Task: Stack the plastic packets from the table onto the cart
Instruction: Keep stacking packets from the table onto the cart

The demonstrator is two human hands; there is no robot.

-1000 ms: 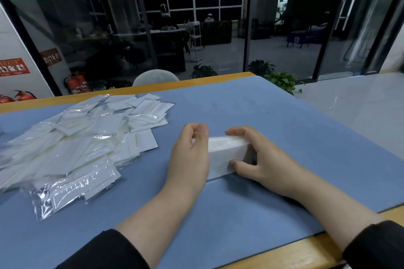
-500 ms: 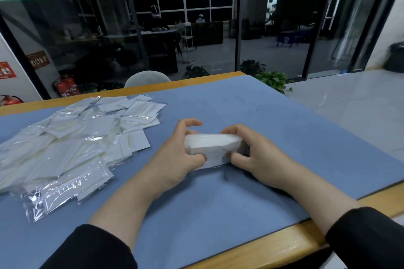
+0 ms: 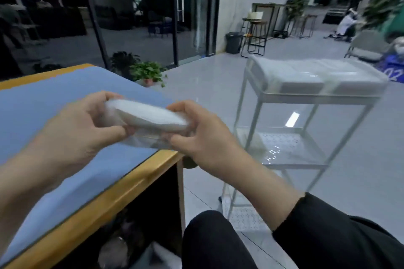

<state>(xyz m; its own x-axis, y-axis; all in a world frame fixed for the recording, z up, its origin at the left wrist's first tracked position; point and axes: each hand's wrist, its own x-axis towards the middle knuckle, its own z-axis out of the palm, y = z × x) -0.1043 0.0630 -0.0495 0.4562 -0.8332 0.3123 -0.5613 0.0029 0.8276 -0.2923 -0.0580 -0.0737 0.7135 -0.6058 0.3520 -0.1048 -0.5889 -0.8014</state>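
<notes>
While both hands grip it from opposite ends, the thick white stack of plastic packets (image 3: 145, 117) hangs in the air above the near right corner of the table, clear of its surface. In the head view, the left hand (image 3: 74, 129) has its fingers curled over the top of the stack's left end and its thumb pinching from below; the right hand (image 3: 201, 135) mirrors this at the right end, fingers wrapped over the top edge and thumb tucked under. A loose flap of clear film sags beneath the stack between the two thumbs. Motion blur softens both hands and the stack.

Below and to the left of the hands lies the blue mat (image 3: 54, 98) covering the wooden table with its yellow-brown edge (image 3: 122, 188). To the right of the right hand and farther off stands the white metal cart with tiered shelves (image 3: 306, 98); its top shelf already carries a flat layer of white packets (image 3: 306, 74), and its perforated middle shelf sits level with the right wrist. A black sleeve (image 3: 341, 233) covers the right forearm, and a dark-clad knee (image 3: 209, 240) shows beneath it. Beyond the left hand, potted green plants (image 3: 146, 71) stand on the grey floor by the dark glass wall.
</notes>
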